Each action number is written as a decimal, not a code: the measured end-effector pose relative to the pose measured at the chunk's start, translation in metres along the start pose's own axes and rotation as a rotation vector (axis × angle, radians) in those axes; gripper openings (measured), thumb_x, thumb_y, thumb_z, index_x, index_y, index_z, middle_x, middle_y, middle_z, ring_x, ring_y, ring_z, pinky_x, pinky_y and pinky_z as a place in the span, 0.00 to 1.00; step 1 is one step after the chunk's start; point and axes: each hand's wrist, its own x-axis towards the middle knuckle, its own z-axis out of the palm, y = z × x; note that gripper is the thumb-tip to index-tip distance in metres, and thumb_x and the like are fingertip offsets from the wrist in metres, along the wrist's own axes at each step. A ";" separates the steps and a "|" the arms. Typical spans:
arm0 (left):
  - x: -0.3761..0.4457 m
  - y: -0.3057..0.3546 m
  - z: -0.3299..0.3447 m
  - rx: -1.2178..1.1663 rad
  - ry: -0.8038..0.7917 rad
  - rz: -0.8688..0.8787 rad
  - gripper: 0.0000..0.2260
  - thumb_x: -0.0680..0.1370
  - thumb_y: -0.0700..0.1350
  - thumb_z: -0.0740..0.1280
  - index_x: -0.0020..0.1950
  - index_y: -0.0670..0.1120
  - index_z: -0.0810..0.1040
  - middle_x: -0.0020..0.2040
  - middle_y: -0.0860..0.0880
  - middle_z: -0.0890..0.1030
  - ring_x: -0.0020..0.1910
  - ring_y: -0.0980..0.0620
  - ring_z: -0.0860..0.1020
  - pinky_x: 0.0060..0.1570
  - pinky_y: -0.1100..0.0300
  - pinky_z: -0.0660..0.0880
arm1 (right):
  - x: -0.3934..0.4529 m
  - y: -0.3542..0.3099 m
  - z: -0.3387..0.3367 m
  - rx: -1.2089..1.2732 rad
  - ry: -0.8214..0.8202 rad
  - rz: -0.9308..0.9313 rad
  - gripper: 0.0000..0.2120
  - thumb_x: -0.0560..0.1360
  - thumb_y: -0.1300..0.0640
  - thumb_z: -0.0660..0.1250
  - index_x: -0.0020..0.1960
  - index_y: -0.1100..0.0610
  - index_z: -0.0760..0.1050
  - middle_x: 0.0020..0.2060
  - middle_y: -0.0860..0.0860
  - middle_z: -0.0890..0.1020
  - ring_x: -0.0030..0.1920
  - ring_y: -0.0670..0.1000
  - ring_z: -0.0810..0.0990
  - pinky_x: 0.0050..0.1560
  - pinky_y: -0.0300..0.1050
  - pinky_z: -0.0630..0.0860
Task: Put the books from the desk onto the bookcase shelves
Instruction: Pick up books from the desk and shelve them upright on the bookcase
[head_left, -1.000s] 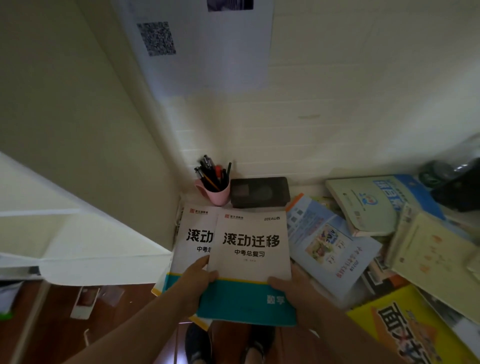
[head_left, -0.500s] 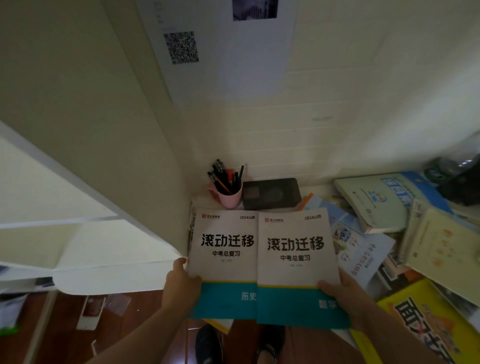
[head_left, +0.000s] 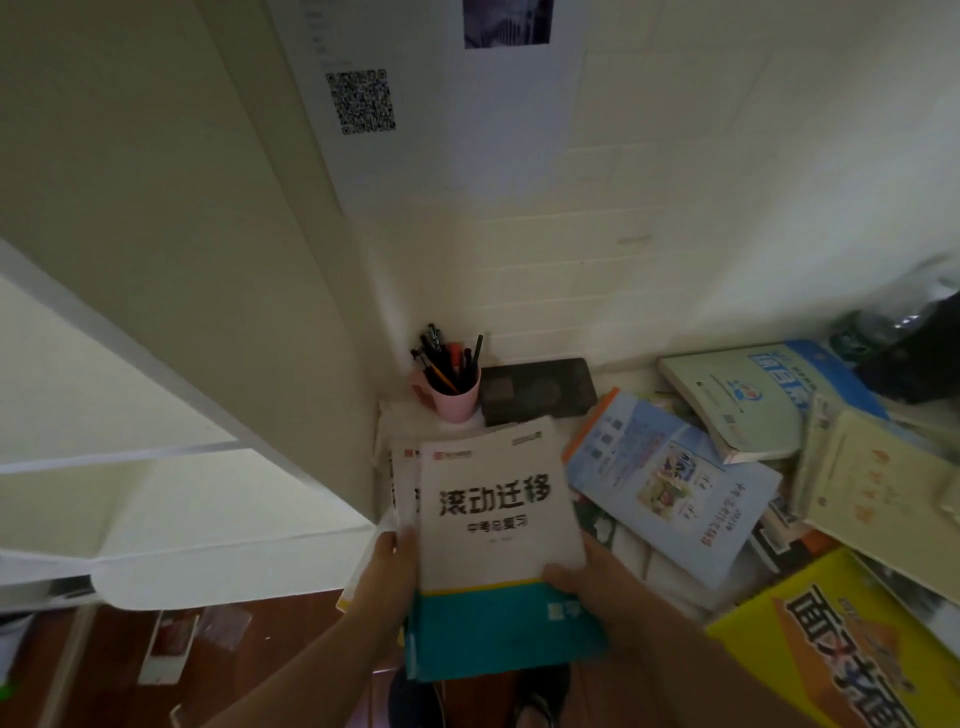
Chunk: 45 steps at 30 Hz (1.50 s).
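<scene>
The stacked workbooks (head_left: 493, 525) are gripped by left hand (head_left: 387, 582) and right hand (head_left: 597, 597); edges should probably get squared before being slid onto the bookcase shelf (head_left: 208, 540).

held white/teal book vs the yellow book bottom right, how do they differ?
The white-and-teal book is gripped by the left hand and right hand; the yellow book lies untouched in the desk pile. The white-and-teal book faces the camera squarely; the yellow book is turned askew and cut off by the frame. Both carry large black Chinese titles.
</scene>
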 end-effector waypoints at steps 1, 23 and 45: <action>0.001 0.001 0.002 -0.043 -0.036 -0.020 0.16 0.85 0.60 0.61 0.63 0.50 0.73 0.55 0.45 0.82 0.51 0.44 0.84 0.45 0.47 0.83 | 0.006 -0.001 0.013 -0.054 -0.012 -0.022 0.27 0.78 0.63 0.74 0.73 0.49 0.71 0.63 0.53 0.84 0.59 0.57 0.85 0.59 0.56 0.84; -0.055 0.077 0.008 0.044 -0.456 0.356 0.26 0.70 0.38 0.82 0.63 0.53 0.78 0.56 0.54 0.87 0.56 0.52 0.86 0.55 0.53 0.83 | -0.059 -0.020 -0.016 0.470 -0.021 -0.293 0.22 0.75 0.68 0.71 0.68 0.58 0.77 0.63 0.59 0.85 0.61 0.65 0.85 0.56 0.67 0.83; 0.010 0.122 0.045 -0.164 -0.239 0.456 0.16 0.73 0.31 0.77 0.58 0.43 0.84 0.53 0.44 0.88 0.54 0.45 0.86 0.49 0.50 0.85 | -0.004 -0.078 -0.017 0.096 0.269 -0.445 0.19 0.74 0.69 0.76 0.57 0.47 0.83 0.53 0.44 0.87 0.56 0.46 0.83 0.60 0.51 0.81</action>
